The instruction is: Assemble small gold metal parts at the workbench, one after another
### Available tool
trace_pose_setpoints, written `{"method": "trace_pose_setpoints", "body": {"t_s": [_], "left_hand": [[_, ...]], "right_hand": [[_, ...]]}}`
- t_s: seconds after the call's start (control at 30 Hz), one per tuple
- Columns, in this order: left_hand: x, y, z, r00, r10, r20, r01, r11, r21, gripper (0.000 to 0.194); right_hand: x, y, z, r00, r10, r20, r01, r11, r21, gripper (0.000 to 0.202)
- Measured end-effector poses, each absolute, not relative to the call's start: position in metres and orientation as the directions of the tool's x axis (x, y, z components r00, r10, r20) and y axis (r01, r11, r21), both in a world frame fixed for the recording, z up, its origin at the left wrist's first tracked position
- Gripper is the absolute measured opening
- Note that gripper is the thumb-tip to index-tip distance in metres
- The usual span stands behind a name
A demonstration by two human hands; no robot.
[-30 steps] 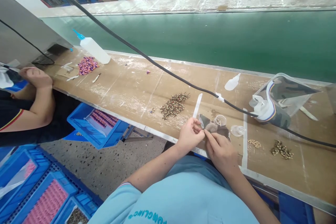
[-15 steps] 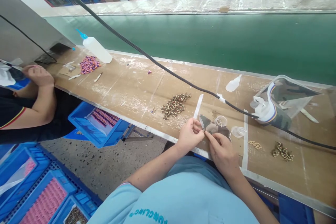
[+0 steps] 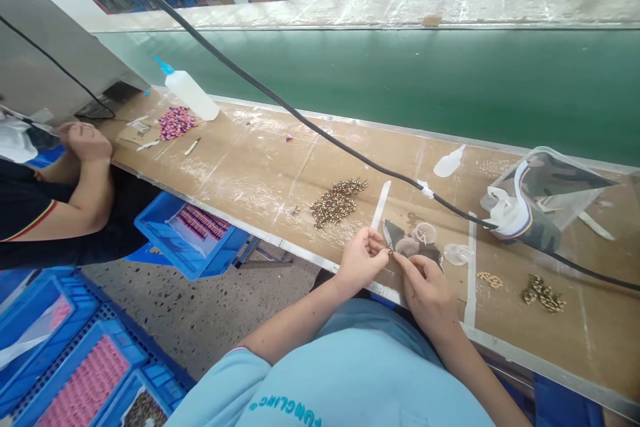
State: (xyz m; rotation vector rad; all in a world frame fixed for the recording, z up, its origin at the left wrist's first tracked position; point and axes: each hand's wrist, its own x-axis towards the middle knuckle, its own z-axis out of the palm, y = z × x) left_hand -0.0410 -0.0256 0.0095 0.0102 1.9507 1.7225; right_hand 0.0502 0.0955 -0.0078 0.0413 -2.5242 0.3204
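Note:
My left hand (image 3: 361, 259) pinches a small brown-and-gold piece (image 3: 389, 251) at its fingertips, over the table's near edge. Close on its right, my right hand (image 3: 427, 287) has thumb and forefinger pressed together beside the piece; what they grip is too small to make out. Just beyond both hands lies a camouflage cloth (image 3: 395, 232) with a small round clear cup (image 3: 424, 233) on it. A pile of small brown-and-gold pieces (image 3: 336, 203) is further left. To the right are light beads (image 3: 490, 279) and a smaller dark-and-gold pile (image 3: 543, 295).
A black cable (image 3: 300, 121) crosses above the table. A clear-and-camouflage visor (image 3: 543, 203) stands at the right. A white bottle (image 3: 193, 95) and pink-purple pieces (image 3: 177, 123) are at the left, near another person's hands (image 3: 87, 140). Blue bins (image 3: 193, 267) sit below.
The whole view has shifted slightly, so the table appears a little further right. My fingertips have parted slightly, and the small piece between them shows more clearly.

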Motion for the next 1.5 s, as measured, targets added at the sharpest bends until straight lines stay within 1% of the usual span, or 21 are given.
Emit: {"method": "trace_pose_setpoints", "body": {"t_s": [0.2, 0.33, 0.5, 0.73, 0.97, 1.17, 1.37, 1.5], "left_hand": [[-0.038, -0.034, 0.014, -0.837, 0.361, -0.411, -0.452, -0.032, 0.891, 0.021], [-0.037, -0.038, 0.016, -0.826, 0.368, -0.427, -0.493, -0.105, 0.864, 0.022], [-0.037, -0.037, 0.016, -0.828, 0.385, -0.407, -0.485, -0.129, 0.865, 0.019], [-0.035, -0.036, 0.012, -0.844, 0.400, -0.358, -0.449, -0.163, 0.878, 0.021], [-0.032, -0.038, 0.002, -0.882, 0.418, -0.219, -0.324, -0.200, 0.925, 0.022], [-0.031, -0.038, -0.002, -0.909, 0.406, -0.099, -0.205, -0.226, 0.952, 0.019], [-0.028, -0.039, -0.005, -0.902, 0.424, -0.080, -0.180, -0.202, 0.963, 0.016], [-0.028, -0.038, -0.007, -0.902, 0.422, -0.091, -0.189, -0.196, 0.962, 0.016]], "right_hand": [[0.050, 0.096, -0.008, -0.820, 0.072, 0.568, -0.097, 0.960, -0.263, 0.030], [0.050, 0.096, -0.011, -0.820, 0.072, 0.568, -0.102, 0.958, -0.268, 0.027], [0.052, 0.096, -0.014, -0.821, 0.131, 0.556, -0.061, 0.948, -0.313, 0.029], [0.054, 0.096, -0.013, -0.826, 0.143, 0.546, -0.054, 0.943, -0.329, 0.027], [0.052, 0.096, -0.010, -0.815, 0.139, 0.562, -0.084, 0.933, -0.351, 0.024], [0.052, 0.097, -0.010, -0.812, 0.154, 0.563, -0.096, 0.916, -0.388, 0.025], [0.053, 0.096, -0.011, -0.813, 0.162, 0.559, -0.090, 0.914, -0.395, 0.025], [0.052, 0.096, -0.009, -0.811, 0.160, 0.563, -0.105, 0.906, -0.409, 0.024]]}}
